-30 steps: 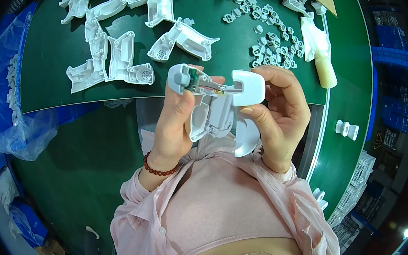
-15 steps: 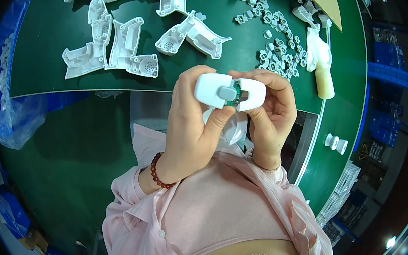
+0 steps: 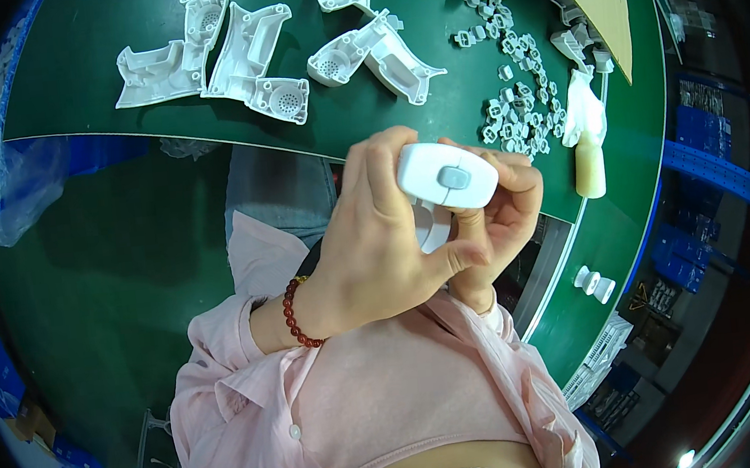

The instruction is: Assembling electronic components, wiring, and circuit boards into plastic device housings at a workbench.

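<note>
Both my hands hold one white plastic housing (image 3: pixel 447 177) with a grey oval button on its upper face, close to my chest. My left hand (image 3: pixel 376 243), with a red bead bracelet on the wrist, wraps the housing from the left, its thumb pressed under the lower edge. From the right, my right hand (image 3: pixel 499 213) curls its fingers around the end of the housing. The part's underside is hidden by my fingers.
Several white moulded shell halves (image 3: pixel 241 57) lie on the green bench (image 3: pixel 110 106) ahead. A heap of small grey-white clips (image 3: pixel 519 85) lies at the right, next to a cream squeeze bottle (image 3: pixel 589 164). Clear plastic bag (image 3: pixel 10 197) at the left.
The two open shell parts with the metal piece showing have been brought together into one closed housing. My hands turned it so the grey button faces up.
</note>
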Demonstrator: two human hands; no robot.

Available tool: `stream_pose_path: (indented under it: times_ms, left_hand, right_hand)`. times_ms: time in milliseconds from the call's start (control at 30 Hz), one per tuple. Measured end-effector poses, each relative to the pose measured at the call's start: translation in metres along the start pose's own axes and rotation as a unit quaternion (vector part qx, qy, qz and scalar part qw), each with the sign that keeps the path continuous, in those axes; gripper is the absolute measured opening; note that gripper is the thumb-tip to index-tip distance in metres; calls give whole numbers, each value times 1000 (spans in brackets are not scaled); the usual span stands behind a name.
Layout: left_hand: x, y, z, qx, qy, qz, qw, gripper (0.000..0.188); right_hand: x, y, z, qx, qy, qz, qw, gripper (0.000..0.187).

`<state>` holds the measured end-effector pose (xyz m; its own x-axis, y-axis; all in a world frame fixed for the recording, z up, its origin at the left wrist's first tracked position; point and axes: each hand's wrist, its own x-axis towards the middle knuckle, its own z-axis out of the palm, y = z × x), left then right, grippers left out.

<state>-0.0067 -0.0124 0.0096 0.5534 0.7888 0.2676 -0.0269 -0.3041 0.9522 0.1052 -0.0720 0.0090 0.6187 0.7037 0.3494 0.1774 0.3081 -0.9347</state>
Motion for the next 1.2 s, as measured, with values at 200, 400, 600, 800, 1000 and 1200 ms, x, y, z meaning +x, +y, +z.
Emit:
stream_pose_path:
  times_ms: [200, 400, 600, 800, 1000, 1200]
  left_hand:
    - [-1, 2, 13, -190, -7, -77, 979, 118]
    - [14, 1, 3, -216, -110, -68, 968, 126]
    - [8, 11, 29, 9, -68, -8, 998, 111]
    - [4, 20, 52, 143, -106, 87, 980, 89]
    - [42, 39, 79, 68, -240, 172, 953, 93]
    - [37, 31, 73, 106, -302, 89, 943, 60]
  right_hand:
    - [1, 13, 1, 28, -55, -28, 998, 42]
    - [9, -12, -7, 18, -45, 139, 989, 57]
    - [22, -8, -23, 205, 97, 186, 956, 54]
    - [27, -1, -86, 347, -59, 168, 921, 55]
    - [38, -35, -185, -5, 239, -96, 966, 39]
    - [22, -2, -441, -195, 684, -174, 681, 21]
